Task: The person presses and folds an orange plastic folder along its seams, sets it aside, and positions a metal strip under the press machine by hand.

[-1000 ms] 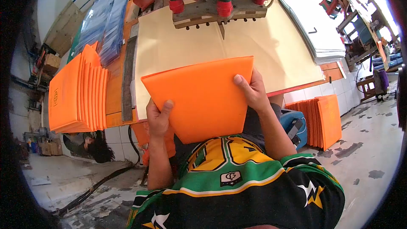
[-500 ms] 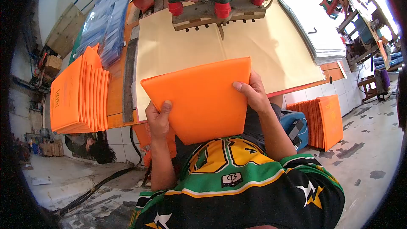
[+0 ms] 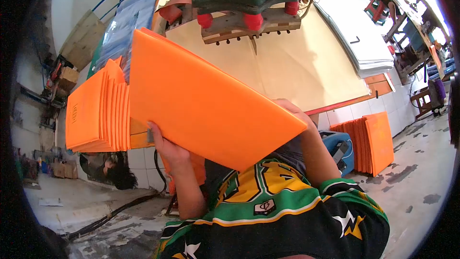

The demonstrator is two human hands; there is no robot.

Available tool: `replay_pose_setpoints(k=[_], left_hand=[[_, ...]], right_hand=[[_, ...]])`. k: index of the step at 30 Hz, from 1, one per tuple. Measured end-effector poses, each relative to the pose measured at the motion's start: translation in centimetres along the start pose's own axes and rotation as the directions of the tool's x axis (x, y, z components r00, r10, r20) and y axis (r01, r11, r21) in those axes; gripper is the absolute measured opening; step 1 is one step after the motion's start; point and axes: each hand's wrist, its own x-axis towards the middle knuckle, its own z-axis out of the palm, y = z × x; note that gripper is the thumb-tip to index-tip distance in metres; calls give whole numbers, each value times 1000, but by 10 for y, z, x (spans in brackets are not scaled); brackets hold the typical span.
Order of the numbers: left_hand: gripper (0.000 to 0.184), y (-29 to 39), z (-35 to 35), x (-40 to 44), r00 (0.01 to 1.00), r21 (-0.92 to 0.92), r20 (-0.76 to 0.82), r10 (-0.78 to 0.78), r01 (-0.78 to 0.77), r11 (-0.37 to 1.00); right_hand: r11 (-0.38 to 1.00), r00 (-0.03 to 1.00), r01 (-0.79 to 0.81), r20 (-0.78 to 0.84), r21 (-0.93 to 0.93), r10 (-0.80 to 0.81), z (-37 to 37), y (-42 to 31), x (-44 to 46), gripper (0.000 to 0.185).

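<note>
An orange folder (image 3: 201,100), with a plain face toward me, is held up at a slant in front of my body. Its upper left corner reaches over the pile at the left. At its lower left edge is my left hand (image 3: 168,147), closed on it with the thumb at the edge; the other fingers are mostly hidden. My right hand (image 3: 299,115) grips the right part of the upper edge, and the folder covers some of its fingers. Beside the folder stands a stack of orange folders (image 3: 98,110), printed on the front cover.
A press head (image 3: 249,0) with red and yellow knobs hangs over a cream sheet (image 3: 316,62) on the bench. Clear plastic sleeves (image 3: 127,24) lie at the left, a white stack (image 3: 364,43) at the right. More orange folders (image 3: 371,144) stand on the floor near a blue machine (image 3: 338,151).
The folder has turned, its left end swinging up and leftward and its right end dropping. My left hand has moved left and slightly down; my right hand has shifted to the upper edge.
</note>
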Motion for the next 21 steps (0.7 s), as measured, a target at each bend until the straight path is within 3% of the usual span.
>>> replay_pose_setpoints(k=[3, 5, 6, 9, 12, 14, 16, 21], left_hand=[[51, 12, 0, -1, 1000, -37, -16, -17, 17, 999], [50, 18, -2, -1, 999, -69, 21, -49, 50, 996], [49, 21, -3, 1, 997, -35, 1, -80, 80, 996], [47, 25, -7, 3, 994, 9, -26, -109, 110, 994], [46, 26, -5, 2, 993, 34, -43, -111, 113, 993], [46, 26, -6, 2, 992, 47, -61, -108, 111, 993], [47, 27, -10, 4, 993, 66, -41, -107, 109, 992], [47, 26, 0, 1, 994, 99, -35, -105, 108, 989]], right_hand=[[992, 992, 128, -11, -13, -129, 5, -7, 0, 69], [962, 978, 191, 38, 197, -203, 9, -24, -1, 64], [961, 977, 192, 50, 197, -205, 15, -36, -2, 64], [993, 998, 60, -29, 99, -57, 34, -55, -9, 68], [994, 993, 105, -54, -30, -106, 39, -47, -9, 70], [995, 992, 96, -75, -35, -98, 31, -25, -8, 73], [977, 994, 104, -63, 188, -93, 31, -13, -5, 76], [992, 992, 43, -121, 121, -28, 40, -34, -11, 75]])
